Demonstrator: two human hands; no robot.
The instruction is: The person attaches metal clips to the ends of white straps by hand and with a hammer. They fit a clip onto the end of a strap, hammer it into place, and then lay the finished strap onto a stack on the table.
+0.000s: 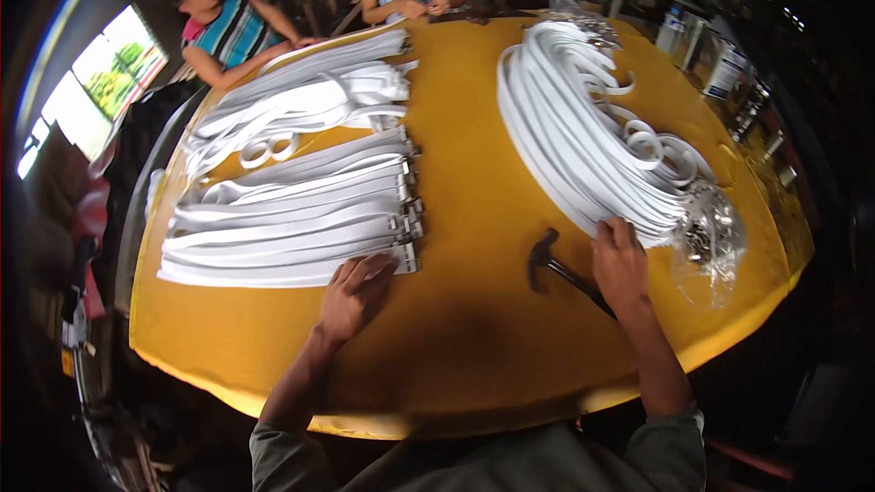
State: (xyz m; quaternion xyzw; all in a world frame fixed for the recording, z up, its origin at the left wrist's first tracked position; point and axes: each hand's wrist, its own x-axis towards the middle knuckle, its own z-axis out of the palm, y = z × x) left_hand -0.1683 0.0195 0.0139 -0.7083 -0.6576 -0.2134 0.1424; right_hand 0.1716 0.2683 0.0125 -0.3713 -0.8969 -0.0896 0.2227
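White straps with metal clips lie side by side at the left. My left hand rests at the clip end of the nearest one, its fingers bent together on that strap. On the right is a large bundle of long white straps, curling at their far side. At the bundle's near edge, my right hand has its fingers closed on the outermost strap; the fingertips are partly hidden. A hammer lies between my hands, its dark handle running under my right hand.
Clear plastic bags of small metal parts sit by the bundle. More loose white straps are heaped at the back left. Two people are at the yellow table's far side. Bottles and cans stand along the right edge.
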